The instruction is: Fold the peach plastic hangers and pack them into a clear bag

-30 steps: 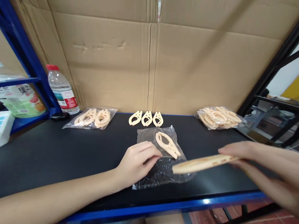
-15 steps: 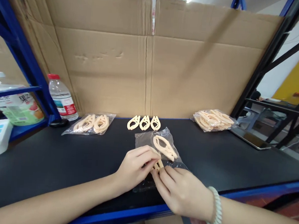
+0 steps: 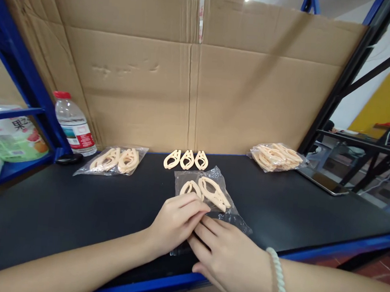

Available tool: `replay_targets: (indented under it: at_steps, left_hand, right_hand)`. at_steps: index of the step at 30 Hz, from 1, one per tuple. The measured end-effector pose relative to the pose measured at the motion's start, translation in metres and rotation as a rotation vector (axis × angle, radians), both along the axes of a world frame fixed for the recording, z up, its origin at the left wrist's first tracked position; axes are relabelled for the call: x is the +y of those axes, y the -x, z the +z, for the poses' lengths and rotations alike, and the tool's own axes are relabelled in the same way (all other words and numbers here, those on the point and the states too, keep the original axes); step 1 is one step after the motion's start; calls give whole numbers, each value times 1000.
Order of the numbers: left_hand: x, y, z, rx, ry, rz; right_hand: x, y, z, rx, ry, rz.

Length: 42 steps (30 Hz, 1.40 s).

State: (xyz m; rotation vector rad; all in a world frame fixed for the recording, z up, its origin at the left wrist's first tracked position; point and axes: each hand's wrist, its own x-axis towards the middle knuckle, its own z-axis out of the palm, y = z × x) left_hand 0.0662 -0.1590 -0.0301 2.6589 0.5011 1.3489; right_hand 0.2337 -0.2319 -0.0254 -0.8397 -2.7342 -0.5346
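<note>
Both hands meet at the near, open end of the clear plastic bag (image 3: 207, 201), just beyond the table's blue edge (image 3: 157, 284). The left hand (image 3: 175, 223) pinches the crinkly film; the right hand (image 3: 228, 256) rests flat, grasping nothing. Two smooth cream clips (image 3: 206, 192) lie inside, long axes pointing away.
</note>
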Motion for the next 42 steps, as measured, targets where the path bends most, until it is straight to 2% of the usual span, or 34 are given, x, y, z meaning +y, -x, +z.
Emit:
replay_targets:
  at_steps: [4, 10, 14, 18, 21, 23, 24, 27, 29, 31, 33, 36, 39, 42]
  left_hand:
    - [1, 1, 1, -11, 32, 22]
    - [0, 1, 1, 12, 38, -2]
    - [0, 1, 1, 15, 22, 2]
    - [0, 1, 0, 31, 23, 2]
    - [1, 0, -2, 41, 4, 14]
    - [2, 0, -3, 58, -19, 28]
    - [2, 0, -3, 70, -31, 38]
    - [2, 1, -4, 127, -58, 54]
    - [2, 1, -4, 161, -76, 55]
    - [1, 2, -3, 183, -86, 60]
    - [0, 2, -2, 193, -91, 69]
    - [-1, 3, 0, 192, -103, 78]
    - [-1, 4, 1, 188, -112, 71]
    - [-1, 6, 0, 200, -114, 55]
  right_hand:
    - [13, -1, -2, 54, 136, -12]
    - [24, -14, 2, 142, 335, 64]
    - [25, -20, 4, 179, 410, 93]
    - [15, -20, 14, 226, 338, 224]
    - [16, -24, 38, 361, 182, 366]
    - [34, -31, 57, 497, 75, 347]
    - [50, -36, 65, 502, 44, 292]
    - [116, -50, 77, 311, 44, 91]
    - [165, -56, 75, 134, 122, -76]
    - [208, -59, 67, 77, 163, -125]
    - [237, -56, 56, 28, 199, -146]
    - [256, -47, 38, -30, 242, -176]
    - [258, -45, 26, -75, 272, -203]
    - [254, -58, 22, -88, 282, -258]
